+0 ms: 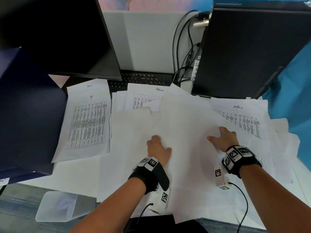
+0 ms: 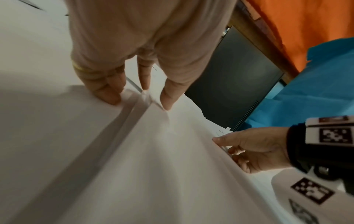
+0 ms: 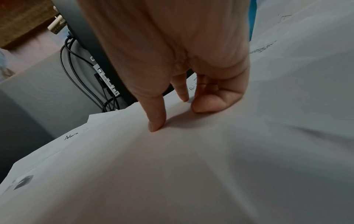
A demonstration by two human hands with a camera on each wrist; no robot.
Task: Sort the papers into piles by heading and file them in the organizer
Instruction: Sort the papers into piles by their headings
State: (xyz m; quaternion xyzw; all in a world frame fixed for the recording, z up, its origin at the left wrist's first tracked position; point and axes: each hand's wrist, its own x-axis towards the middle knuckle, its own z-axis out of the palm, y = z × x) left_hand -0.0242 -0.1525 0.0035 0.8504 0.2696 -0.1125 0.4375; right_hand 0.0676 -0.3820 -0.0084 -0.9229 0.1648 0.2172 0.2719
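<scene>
White papers (image 1: 185,165) lie overlapping across the desk, many blank side up. A printed sheet headed "Admin" and "IT" (image 1: 89,118) lies at the left. Another "Admin" sheet (image 1: 144,98) is at the back centre, and one headed "admin" (image 1: 240,118) at the right. My left hand (image 1: 157,145) presses its fingertips (image 2: 113,98) on a blank sheet (image 2: 153,151) in the middle. My right hand (image 1: 222,137) rests a little to the right, fingertips (image 3: 155,127) down on the same spread of blank sheets (image 3: 191,166). Neither hand lifts a sheet.
A dark blue box-like holder (image 1: 28,106) stands at the left edge. At the back are a black monitor (image 1: 58,39), a keyboard (image 1: 148,79), a black PC tower (image 1: 252,51) and cables (image 1: 183,47). A translucent plastic bin (image 1: 57,206) lies at the front left.
</scene>
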